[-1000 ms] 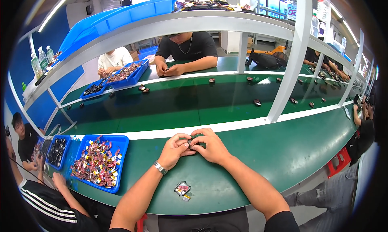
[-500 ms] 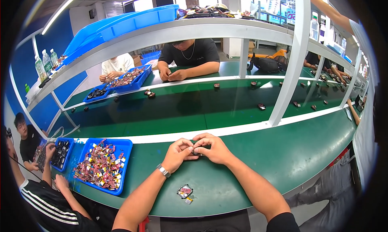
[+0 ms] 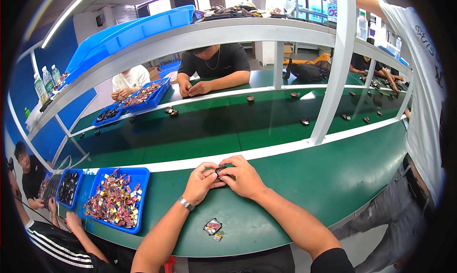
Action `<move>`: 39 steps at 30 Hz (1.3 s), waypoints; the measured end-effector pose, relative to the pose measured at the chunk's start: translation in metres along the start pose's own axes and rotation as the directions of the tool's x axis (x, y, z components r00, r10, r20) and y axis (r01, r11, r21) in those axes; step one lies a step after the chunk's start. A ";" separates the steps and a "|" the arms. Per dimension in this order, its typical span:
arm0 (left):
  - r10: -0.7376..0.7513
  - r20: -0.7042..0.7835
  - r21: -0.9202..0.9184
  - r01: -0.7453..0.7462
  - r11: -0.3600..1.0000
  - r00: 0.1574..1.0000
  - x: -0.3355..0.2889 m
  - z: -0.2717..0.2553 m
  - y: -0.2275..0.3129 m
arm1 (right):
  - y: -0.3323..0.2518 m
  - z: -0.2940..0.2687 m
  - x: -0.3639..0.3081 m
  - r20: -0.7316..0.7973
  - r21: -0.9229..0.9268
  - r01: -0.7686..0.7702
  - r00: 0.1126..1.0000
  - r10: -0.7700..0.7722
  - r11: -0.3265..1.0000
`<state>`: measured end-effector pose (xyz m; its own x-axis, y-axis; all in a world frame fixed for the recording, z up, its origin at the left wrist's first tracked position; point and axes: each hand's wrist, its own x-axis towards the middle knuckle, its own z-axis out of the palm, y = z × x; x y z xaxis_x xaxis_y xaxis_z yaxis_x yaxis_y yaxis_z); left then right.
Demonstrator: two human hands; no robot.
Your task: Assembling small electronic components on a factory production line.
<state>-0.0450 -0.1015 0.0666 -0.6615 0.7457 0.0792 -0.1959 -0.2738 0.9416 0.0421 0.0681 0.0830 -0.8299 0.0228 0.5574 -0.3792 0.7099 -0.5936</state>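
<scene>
Both hands meet above the green work surface (image 3: 281,197). My left hand (image 3: 199,186), with a metal watch at its wrist, pinches a small black plastic casing (image 3: 221,170) by its edge. The fingers of my right hand (image 3: 243,177) are closed on the same casing from the other side and cover much of it. What sits inside the casing is hidden. Nearer to me, between my forearms, lies an open black casing (image 3: 212,226) with reddish wiring or circuitry in it. Beside it is a small silver-and-yellow battery (image 3: 217,237).
A blue tray (image 3: 145,187) heaped with small wired parts stands on the left, beside a tray of black casings (image 3: 69,180). A white post (image 3: 333,78) and shelf frame rise ahead. Beyond, a dark green belt (image 3: 200,125) carries scattered pieces. Co-workers sit across and at left; another stands right.
The view has shifted slightly, so the scene sits a little further left. My fingers have moved on the black casing, and more of it shows. The standing person at right is more in view.
</scene>
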 end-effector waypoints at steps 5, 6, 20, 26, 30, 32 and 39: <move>-0.003 0.017 -0.010 0.003 1.000 1.000 0.003 -0.002 -0.004 | 0.008 -0.001 -0.001 0.030 0.110 -0.048 0.999 0.045 0.993; -0.002 0.016 -0.006 0.002 1.000 1.000 0.001 -0.002 -0.003 | 0.007 -0.001 0.000 0.028 0.113 -0.045 0.999 0.042 0.993; 0.052 0.025 -0.043 -0.051 0.998 0.998 0.001 -0.005 -0.006 | 0.002 0.006 -0.003 0.002 0.108 -0.054 0.999 0.054 0.993; 0.045 -0.007 -0.041 -0.045 0.998 0.999 -0.002 -0.007 -0.005 | -0.008 0.009 -0.002 -0.094 0.080 0.005 0.996 0.003 0.997; 0.046 -0.020 -0.097 -0.048 0.994 0.999 -0.001 0.000 -0.005 | -0.005 0.012 -0.005 -0.126 0.148 -0.038 0.990 0.057 0.988; 0.024 -0.007 -0.023 -0.024 0.999 1.000 -0.002 0.000 -0.001 | -0.006 0.010 -0.003 -0.141 0.126 0.017 0.990 0.001 0.992; 0.054 0.003 -0.104 -0.053 0.993 0.999 -0.002 -0.008 -0.009 | -0.008 0.006 -0.003 -0.132 0.028 0.090 0.988 -0.086 0.996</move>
<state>-0.0480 -0.1057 0.0552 -0.6689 0.7317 0.1307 -0.2349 -0.3748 0.8969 0.0448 0.0581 0.0827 -0.7332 0.0547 0.6778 -0.4634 0.6894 -0.5568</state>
